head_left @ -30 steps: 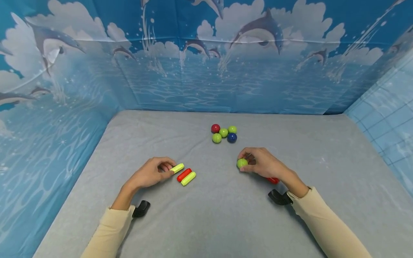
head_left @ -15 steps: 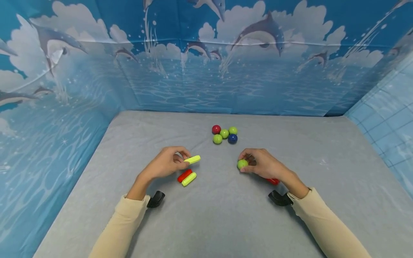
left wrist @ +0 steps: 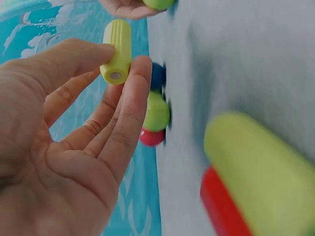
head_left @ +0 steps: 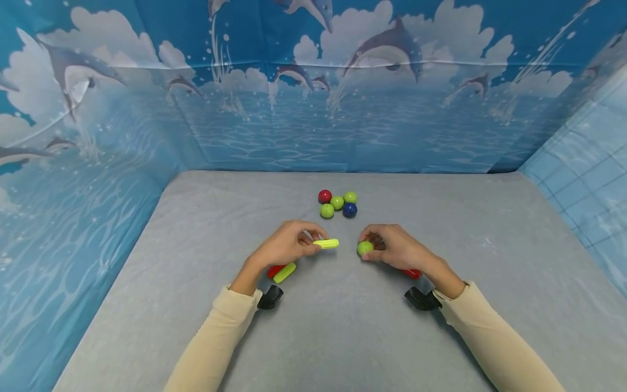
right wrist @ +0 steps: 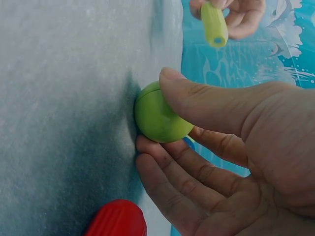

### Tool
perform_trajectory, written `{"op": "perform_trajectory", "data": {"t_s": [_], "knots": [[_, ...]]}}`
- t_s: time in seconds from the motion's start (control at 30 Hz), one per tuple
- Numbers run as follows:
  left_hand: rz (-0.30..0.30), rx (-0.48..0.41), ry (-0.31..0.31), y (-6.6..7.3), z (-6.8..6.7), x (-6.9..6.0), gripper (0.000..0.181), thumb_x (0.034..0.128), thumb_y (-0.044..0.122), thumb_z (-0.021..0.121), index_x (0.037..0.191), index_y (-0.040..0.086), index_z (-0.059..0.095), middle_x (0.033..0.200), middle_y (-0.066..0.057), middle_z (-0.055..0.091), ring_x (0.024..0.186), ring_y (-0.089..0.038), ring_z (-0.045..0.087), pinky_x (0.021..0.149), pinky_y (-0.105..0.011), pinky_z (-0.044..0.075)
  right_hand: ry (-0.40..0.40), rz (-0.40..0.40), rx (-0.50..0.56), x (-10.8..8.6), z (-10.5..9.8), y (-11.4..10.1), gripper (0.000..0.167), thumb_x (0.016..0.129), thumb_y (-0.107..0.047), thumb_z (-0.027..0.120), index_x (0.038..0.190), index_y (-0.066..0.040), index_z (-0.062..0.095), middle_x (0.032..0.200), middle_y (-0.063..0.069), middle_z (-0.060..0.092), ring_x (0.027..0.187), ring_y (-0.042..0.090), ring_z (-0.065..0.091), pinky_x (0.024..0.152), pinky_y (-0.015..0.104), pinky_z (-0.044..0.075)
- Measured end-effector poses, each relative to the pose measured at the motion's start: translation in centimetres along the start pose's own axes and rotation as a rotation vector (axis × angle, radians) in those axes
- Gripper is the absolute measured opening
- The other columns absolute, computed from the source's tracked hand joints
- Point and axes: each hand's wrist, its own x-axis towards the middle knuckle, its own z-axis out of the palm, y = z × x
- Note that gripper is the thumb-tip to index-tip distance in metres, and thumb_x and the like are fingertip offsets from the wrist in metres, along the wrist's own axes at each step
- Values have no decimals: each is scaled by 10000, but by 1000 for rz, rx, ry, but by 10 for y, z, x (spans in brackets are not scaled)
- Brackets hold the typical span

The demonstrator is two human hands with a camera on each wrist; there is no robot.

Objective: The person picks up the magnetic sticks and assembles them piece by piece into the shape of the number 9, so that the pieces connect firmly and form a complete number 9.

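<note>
My left hand [head_left: 286, 244] pinches a yellow toy building rod [head_left: 327, 244] between thumb and fingers, held above the grey surface. A silvery disc shows in the near end of this yellow rod [left wrist: 118, 54] in the left wrist view. My right hand [head_left: 404, 247] holds a green ball [head_left: 364, 248] between thumb and fingers, low over or on the cloth. A short gap separates rod and ball. Beneath my left wrist lie a second yellow rod [head_left: 284, 273] and a partly hidden red rod [head_left: 275, 270]. Another red rod [right wrist: 118, 219] lies below my right hand.
Farther back, a cluster of balls sits on the grey cloth [head_left: 220, 207]: a red ball [head_left: 325, 196], a blue ball [head_left: 350, 210] and several green balls [head_left: 327, 210]. A blue dolphin-print curtain [head_left: 313, 120] stands behind, with more curtain along both sides.
My left hand has lifted the yellow rod away from beside the other two rods and carried it right, toward the green ball. My right hand has stayed in place with the ball.
</note>
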Motion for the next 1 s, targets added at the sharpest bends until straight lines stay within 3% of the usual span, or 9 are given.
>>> {"op": "perform_trajectory", "data": {"t_s": [0.2,0.37,0.7,1.0], "knots": [[13,62,-38,6,13,17,211,940,78,692,1138,136,735,1042,-71,669,895,-178,670,661,-260,524,-14,-2,17,-2,-1,-1,267,880,-156,783,1114,-89,674,1025,22,695,939,174,667,839,405,543],[15,54,-47,7,21,25,213,937,58,690,1128,135,741,1039,-72,678,886,-173,669,676,-257,520,-30,-10,24,-3,-2,-2,264,892,-151,770,1126,-86,668,1037,15,693,953,172,670,841,411,540],[14,104,-23,6,34,27,197,951,72,676,1120,147,741,1054,-58,682,883,-155,659,724,-264,524,-34,-30,25,-4,-2,-3,259,902,-153,759,1130,-75,664,1083,50,690,981,210,682,853,436,547],[13,111,-9,3,37,28,193,957,82,672,1127,141,741,1049,-54,679,900,-154,661,762,-278,527,-33,-30,34,-4,0,-1,254,899,-137,761,1130,-88,668,1102,57,688,974,216,694,827,402,558]]}}
